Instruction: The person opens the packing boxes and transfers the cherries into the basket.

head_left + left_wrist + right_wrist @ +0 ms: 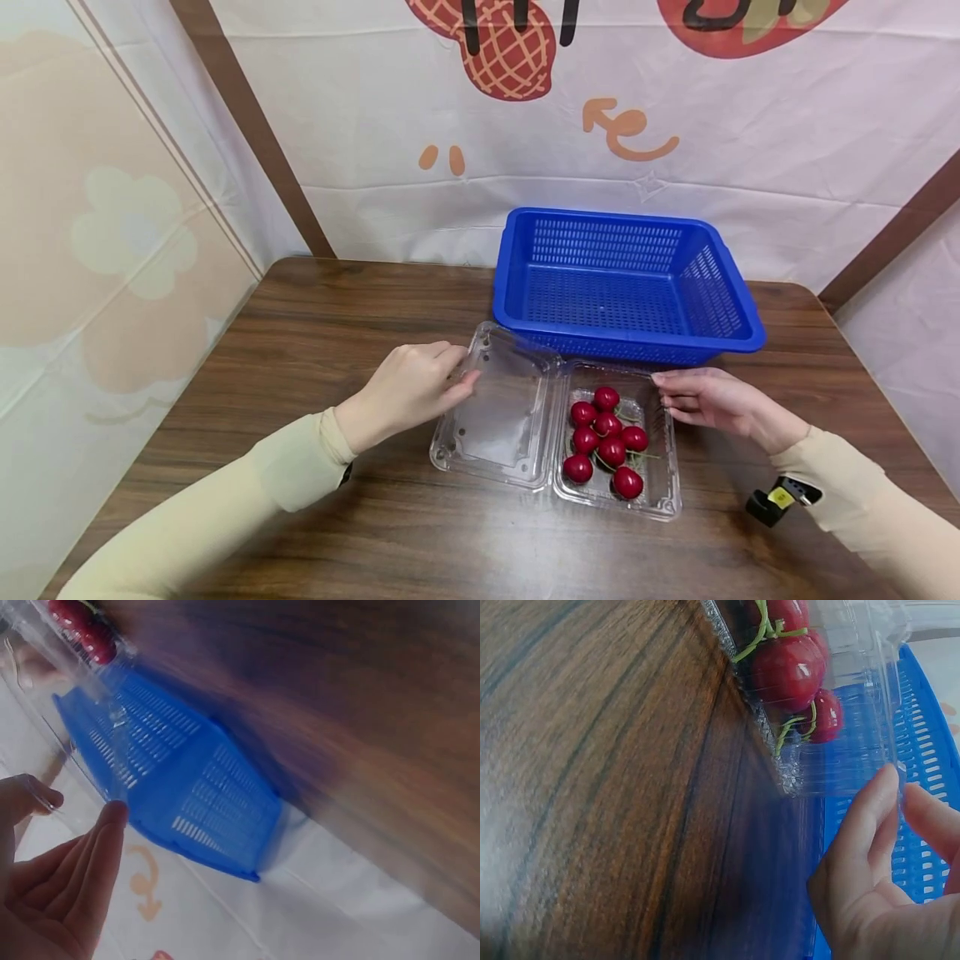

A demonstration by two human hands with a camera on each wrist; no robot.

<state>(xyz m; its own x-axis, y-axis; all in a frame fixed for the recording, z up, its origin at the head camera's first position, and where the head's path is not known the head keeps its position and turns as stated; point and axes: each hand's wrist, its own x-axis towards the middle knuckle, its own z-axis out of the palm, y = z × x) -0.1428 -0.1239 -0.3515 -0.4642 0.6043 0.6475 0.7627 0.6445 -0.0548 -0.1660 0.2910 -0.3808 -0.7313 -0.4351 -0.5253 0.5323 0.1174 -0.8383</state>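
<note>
A hinged clear plastic clamshell box lies opened out on the table. Several red cherries (pixel 611 452) with green stems sit in its right half, the tray (pixel 663 487). To the left lies the lid (pixel 498 417). My left hand (pixel 412 387) is at the lid's upper left edge, its fingertips right at the plastic and a gap showing between thumb and fingers (pixel 94 859). At the tray's far right corner, my right hand (pixel 716 404) pinches the rim between thumb and fingers (pixel 866 814).
A blue plastic basket (pixel 630 343) with slotted walls stands right behind the box. The brown wooden table (pixel 360 533) ends at a printed white cloth (pixel 375 208) along the back. More cloth hangs at both sides.
</note>
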